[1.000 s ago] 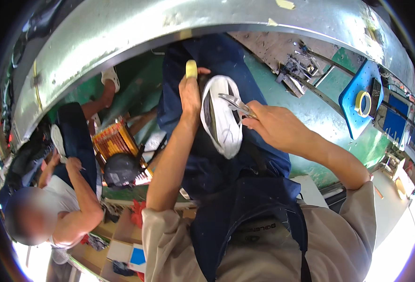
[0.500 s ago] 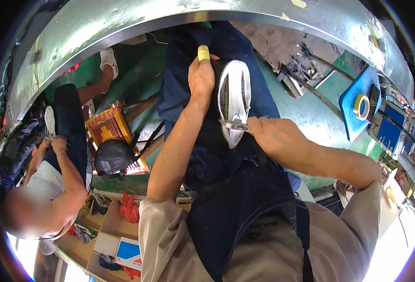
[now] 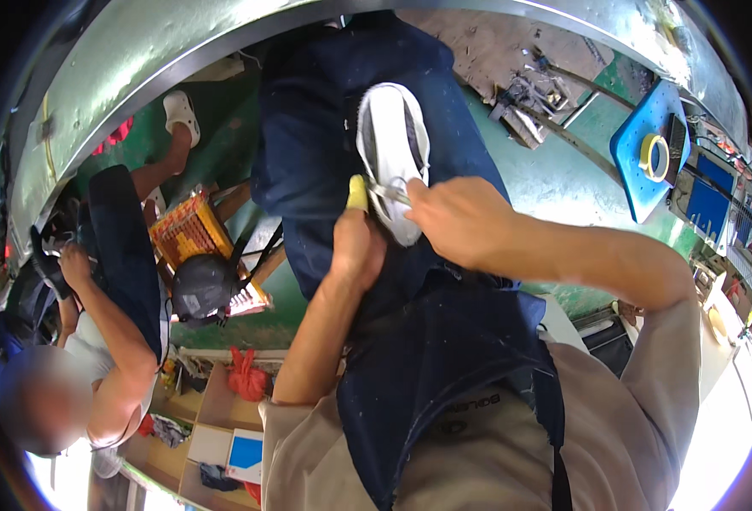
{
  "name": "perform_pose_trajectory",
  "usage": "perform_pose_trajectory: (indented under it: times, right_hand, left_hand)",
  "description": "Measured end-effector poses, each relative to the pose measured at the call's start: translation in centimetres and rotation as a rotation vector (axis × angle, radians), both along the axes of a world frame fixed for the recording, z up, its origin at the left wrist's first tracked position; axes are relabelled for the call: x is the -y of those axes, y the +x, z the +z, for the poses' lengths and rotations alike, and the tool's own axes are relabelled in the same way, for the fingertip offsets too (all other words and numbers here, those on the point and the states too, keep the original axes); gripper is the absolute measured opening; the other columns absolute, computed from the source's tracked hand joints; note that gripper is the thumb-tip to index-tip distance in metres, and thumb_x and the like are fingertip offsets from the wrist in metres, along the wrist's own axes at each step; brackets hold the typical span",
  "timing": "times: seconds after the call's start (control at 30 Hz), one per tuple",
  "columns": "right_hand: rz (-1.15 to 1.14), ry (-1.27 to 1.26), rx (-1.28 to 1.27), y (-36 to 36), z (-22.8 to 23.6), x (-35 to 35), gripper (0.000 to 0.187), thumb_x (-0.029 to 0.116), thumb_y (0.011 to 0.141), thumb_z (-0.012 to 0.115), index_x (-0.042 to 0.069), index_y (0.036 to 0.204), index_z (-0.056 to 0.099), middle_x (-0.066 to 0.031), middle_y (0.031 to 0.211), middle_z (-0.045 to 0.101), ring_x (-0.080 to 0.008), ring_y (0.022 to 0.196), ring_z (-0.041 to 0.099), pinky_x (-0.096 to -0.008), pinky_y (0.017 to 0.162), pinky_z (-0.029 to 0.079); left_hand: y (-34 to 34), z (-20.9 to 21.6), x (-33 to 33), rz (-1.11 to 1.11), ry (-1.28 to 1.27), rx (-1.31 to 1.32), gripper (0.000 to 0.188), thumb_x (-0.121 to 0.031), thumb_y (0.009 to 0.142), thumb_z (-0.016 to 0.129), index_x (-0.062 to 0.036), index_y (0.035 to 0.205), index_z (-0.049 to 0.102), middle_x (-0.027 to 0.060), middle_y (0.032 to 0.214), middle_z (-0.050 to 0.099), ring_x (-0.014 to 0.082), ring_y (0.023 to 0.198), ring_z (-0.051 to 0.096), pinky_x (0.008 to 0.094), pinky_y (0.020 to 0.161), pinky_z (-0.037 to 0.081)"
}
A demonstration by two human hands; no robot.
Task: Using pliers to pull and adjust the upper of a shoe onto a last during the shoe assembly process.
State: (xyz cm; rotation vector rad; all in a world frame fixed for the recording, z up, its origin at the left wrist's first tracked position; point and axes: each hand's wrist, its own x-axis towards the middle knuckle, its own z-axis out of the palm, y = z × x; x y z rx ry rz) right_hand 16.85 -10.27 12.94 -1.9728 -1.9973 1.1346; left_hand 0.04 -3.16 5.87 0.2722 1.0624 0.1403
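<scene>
A partly made shoe (image 3: 390, 136) lies over my dark-blue apron, its long white face up and a dark edge around it. My left hand (image 3: 359, 247) is closed at the shoe's near left edge. Yellow wrapping covers its thumb, which points up along that edge; the other fingers are mostly hidden. My right hand (image 3: 459, 220) is wrapped round a metal tool like pincers (image 3: 389, 193). The tool's head reaches across the shoe's near end to the left edge, close to the wrapped thumb. Its jaws are too small to make out.
A curved metal bench edge (image 3: 248, 51) runs along the far side. To the right is a blue stool (image 3: 634, 183) with a tape roll (image 3: 654, 157). On the left another person (image 3: 108, 289) works beside a beaded seat (image 3: 184, 230) and a black cap (image 3: 204, 285).
My left hand has come down from the shoe's upper left to its near left edge. The shoe sits farther up and left, and the tool has moved to that edge.
</scene>
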Motion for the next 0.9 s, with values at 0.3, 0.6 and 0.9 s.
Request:
perform_pose_trajectory:
  times: [0.3,0.6,0.9]
  right_hand:
    - [-0.297,-0.047,-0.107,-3.1,-3.9,1.6,0.031,0.029,0.103,0.057,-0.001,0.099,0.056,-0.0211,0.074,0.069,-0.0397,0.07,0.07,-0.0493,0.058,0.054]
    - [-0.588,-0.648,-0.95,2.9,-3.8,3.8,0.05,0.047,0.099,0.064,-0.003,0.101,0.063,-0.0115,0.081,0.073,-0.0212,0.071,0.074,-0.0336,0.058,0.057]
    - [0.162,-0.007,-0.05,2.9,-2.4,3.0,0.043,0.045,0.097,0.065,0.003,0.105,0.063,-0.0148,0.082,0.072,-0.0345,0.072,0.071,-0.043,0.064,0.054]
  left_hand:
    - [-0.9,-0.8,-3.1,-0.103,-0.095,0.192,0.067,-0.058,0.104,0.042,-0.0078,0.148,0.05,0.0101,0.145,0.059,0.0292,0.133,0.055,0.0463,0.116,0.038]
    - [1.5,1.0,-3.1,-0.464,0.1,-0.01,0.053,-0.046,0.106,0.048,-0.0043,0.138,0.057,0.0113,0.13,0.066,0.0253,0.121,0.062,0.0446,0.107,0.046]
    - [0.6,-1.4,-2.5,-0.561,0.303,-0.124,0.057,-0.046,0.106,0.05,0.0007,0.139,0.055,0.016,0.13,0.065,0.0249,0.122,0.063,0.0408,0.107,0.047]
